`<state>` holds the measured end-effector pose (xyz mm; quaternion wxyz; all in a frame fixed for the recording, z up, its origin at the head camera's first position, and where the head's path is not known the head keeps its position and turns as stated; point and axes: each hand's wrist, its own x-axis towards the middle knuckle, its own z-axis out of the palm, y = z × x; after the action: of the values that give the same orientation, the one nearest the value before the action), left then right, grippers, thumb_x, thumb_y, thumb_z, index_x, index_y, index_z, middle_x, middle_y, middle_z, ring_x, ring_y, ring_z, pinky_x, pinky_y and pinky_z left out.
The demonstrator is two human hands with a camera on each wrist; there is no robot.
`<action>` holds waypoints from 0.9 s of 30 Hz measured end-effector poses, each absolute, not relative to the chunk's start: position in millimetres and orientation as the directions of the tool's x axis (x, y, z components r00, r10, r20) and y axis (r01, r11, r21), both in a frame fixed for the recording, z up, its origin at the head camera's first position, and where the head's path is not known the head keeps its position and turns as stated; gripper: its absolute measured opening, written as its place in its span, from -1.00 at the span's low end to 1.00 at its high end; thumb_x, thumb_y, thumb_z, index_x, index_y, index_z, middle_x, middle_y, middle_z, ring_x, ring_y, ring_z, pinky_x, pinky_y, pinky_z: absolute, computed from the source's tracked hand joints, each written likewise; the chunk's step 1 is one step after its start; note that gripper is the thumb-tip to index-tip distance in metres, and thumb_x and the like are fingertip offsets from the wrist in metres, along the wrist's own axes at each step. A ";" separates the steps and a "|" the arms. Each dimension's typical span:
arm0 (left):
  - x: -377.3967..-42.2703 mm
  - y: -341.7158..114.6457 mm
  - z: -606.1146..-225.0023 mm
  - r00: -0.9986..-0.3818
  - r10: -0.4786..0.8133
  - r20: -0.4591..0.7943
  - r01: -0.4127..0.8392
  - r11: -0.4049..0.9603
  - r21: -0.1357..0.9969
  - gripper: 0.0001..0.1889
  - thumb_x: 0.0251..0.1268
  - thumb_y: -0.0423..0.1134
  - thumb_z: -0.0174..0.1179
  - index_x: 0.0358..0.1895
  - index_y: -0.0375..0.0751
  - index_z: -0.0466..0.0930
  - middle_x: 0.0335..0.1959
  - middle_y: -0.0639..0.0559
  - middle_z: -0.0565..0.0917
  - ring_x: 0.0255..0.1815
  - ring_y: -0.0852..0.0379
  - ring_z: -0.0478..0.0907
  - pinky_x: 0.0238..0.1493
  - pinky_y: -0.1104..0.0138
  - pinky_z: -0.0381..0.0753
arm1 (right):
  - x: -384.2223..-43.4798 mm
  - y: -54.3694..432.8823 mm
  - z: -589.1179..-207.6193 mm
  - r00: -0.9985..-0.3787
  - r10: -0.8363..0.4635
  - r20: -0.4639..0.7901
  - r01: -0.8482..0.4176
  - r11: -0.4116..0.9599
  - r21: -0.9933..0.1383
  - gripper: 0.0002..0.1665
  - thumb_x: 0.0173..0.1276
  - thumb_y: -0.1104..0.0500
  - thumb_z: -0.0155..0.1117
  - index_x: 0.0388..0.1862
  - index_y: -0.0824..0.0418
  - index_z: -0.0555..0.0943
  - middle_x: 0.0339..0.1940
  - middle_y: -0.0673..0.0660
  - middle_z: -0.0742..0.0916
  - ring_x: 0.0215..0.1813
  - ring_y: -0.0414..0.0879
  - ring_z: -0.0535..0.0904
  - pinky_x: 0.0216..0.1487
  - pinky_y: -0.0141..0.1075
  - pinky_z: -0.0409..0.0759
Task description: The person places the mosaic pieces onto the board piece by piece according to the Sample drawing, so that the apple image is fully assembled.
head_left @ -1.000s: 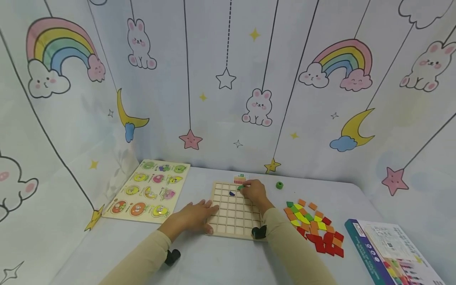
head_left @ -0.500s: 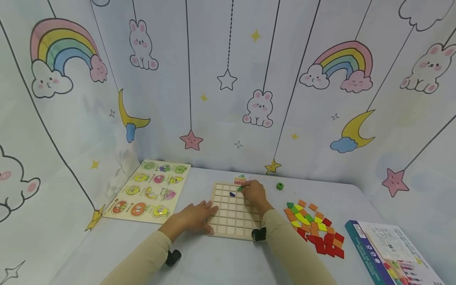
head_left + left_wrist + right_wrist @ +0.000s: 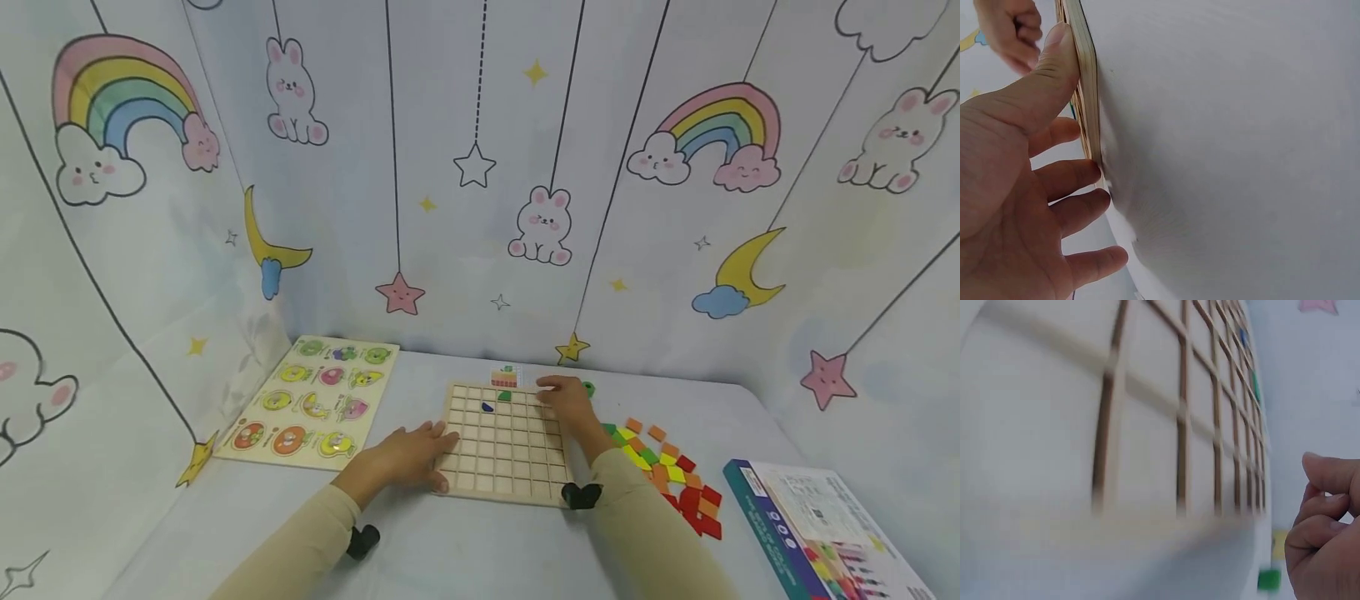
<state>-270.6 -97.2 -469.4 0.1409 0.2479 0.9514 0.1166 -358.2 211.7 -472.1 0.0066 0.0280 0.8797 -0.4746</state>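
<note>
Pale grid-patterned board [image 3: 504, 445], green piece [image 3: 505, 397], dark-blue piece [image 3: 487, 407], beige sleeves [image 3: 296, 546], white rainbow-and-bunny-print backdrop [image 3: 337, 217]

Soft, greyish light in here.
Head view fairly crisp; near board [image 3: 1147, 437] blurred at right wrist; soft shadow along table [image 3: 1241, 156] at left wrist.

The person wears long beige sleeves, plain in colour and fairly snug, the left sleeve [image 3: 296, 533] and the right sleeve [image 3: 652, 517] each ending at the wrist. A small, dark, rounded camera juts from each wrist, the left camera [image 3: 363, 542] and the right camera [image 3: 582, 497] both black and lobed. The left thumbnail [image 3: 1056, 34] is short with a rounded tip.
</note>
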 end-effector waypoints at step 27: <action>-266.4 -98.5 -465.8 -0.827 0.520 -0.211 0.431 0.829 0.356 -0.13 0.18 0.11 0.42 0.54 -0.08 0.33 0.60 -0.18 0.23 0.63 -0.17 0.12 0.51 -0.26 0.12 | -261.3 380.2 -477.2 -0.930 0.236 -0.282 0.368 0.598 -0.712 -0.44 0.48 0.06 0.28 0.38 0.25 0.54 0.39 0.48 0.41 0.26 0.34 0.36 0.04 -0.07 0.67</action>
<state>-266.4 -98.5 -465.8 0.1515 0.2518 0.9443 0.1481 -261.3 380.2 -477.2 0.0795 0.1698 0.8905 -0.4147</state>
